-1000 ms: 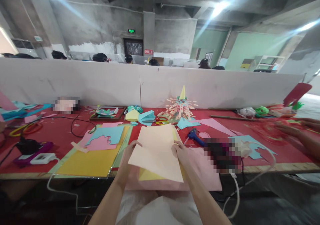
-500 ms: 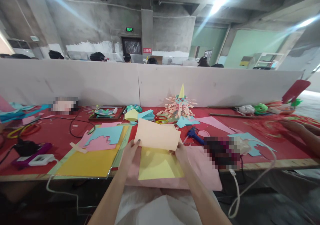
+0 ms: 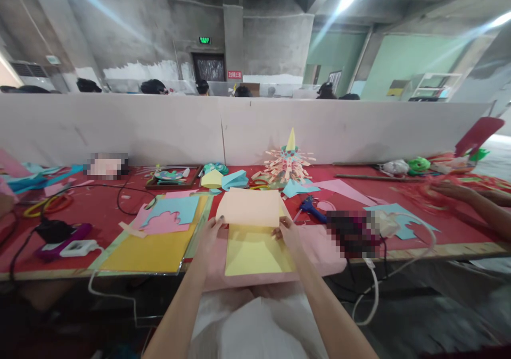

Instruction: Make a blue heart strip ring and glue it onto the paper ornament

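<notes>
A peach sheet of paper (image 3: 249, 207) is doubled over or curled, its near edge lying across a yellow sheet (image 3: 259, 255). At its near left corner, my left hand (image 3: 210, 235) pinches the edge with the thumb on top. My right hand (image 3: 288, 236) grips the near right corner, fingers curled and partly under the paper. Beneath the yellow sheet lies pink paper (image 3: 319, 250), which reaches over the front edge of the table.
A blue glue gun (image 3: 312, 209) lies to the right, near a blurred-out object. A spiky paper cone model (image 3: 289, 162) stands behind. Left are a mustard-yellow sheet (image 3: 143, 255) and a purple power strip (image 3: 75, 236). At far right, another person's hand (image 3: 453, 190) is over red strands.
The peach sheet, earlier flat and slanting towards me, has its near part turned up and back, uncovering the yellow sheet. Both my hands keep hold of it.
</notes>
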Motion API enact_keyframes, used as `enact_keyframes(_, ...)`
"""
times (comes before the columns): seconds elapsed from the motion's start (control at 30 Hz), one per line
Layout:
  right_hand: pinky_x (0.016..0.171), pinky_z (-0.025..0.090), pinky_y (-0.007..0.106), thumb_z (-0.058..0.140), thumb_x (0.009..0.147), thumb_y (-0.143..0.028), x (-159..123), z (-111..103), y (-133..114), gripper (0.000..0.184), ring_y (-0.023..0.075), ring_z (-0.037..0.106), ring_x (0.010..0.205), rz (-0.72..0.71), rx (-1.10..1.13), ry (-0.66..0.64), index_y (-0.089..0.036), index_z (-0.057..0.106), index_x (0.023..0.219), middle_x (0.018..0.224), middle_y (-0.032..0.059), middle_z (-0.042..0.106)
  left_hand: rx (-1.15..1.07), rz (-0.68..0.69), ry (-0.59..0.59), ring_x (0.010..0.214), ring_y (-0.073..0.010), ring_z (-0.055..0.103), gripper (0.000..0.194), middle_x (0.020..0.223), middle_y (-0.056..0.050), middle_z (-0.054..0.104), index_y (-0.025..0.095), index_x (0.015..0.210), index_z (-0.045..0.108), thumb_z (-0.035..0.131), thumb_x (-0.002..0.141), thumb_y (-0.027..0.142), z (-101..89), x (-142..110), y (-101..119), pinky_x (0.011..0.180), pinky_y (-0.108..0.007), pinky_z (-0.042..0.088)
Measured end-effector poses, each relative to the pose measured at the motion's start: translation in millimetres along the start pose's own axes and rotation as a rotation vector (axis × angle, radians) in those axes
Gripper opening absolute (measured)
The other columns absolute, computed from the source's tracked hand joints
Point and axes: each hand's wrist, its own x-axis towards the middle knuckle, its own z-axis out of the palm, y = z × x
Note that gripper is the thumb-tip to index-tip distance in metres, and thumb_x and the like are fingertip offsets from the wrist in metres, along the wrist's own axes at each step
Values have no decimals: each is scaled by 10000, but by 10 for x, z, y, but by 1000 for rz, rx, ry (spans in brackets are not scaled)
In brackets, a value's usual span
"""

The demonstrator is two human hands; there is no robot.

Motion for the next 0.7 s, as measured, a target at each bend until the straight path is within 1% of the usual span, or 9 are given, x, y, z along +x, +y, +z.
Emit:
enact_keyframes(0.1,406,418,240,591,610,-392,2,-2,-18,245,152,579,431,-4,-9,-16,-198,507,733,513,-7,593,-45,29,-30,806,-216,603,250,747,-31,656,211,644,568,511,713,445,24,-9,-7,714,-309,460)
enact_keyframes(0.3,422,421,228,587,637,-384,-23,-24,1,232,137,590,462,-52,0,-33,-202,501,751,596,-5,614,-53,44,-9,703,-182,546,230,677,4,562,219,644,466,526,713,430,67,8,-62,648,-286,428)
enact_keyframes(0.4,429,429,234,575,636,-371,-13,-33,25,230,136,596,485,-54,1,-28,-197,527,777,676,6,632,-58,24,-6,701,-170,538,219,692,10,541,212,664,464,552,693,410,85,18,-63,656,-280,416)
enact_keyframes(0.5,420,428,233,571,631,-379,7,-43,34,256,140,608,506,-45,4,-28,-186,555,798,768,34,657,-69,-10,3,723,-165,546,219,724,8,548,204,726,488,590,667,388,110,41,-71,685,-280,417)
enact_keyframes(0.57,411,429,230,563,652,-421,15,-50,28,298,140,612,503,-27,11,-7,-180,565,826,797,44,665,-104,-13,4,759,-168,559,226,762,-3,567,199,759,492,600,659,370,130,64,-90,705,-281,419)
enact_keyframes(0.7,401,445,254,457,724,-599,7,-45,-2,489,167,626,532,1,59,29,-166,583,913,811,71,668,-99,12,27,757,-167,559,244,759,-6,560,199,738,468,624,640,359,162,84,-120,702,-283,421)
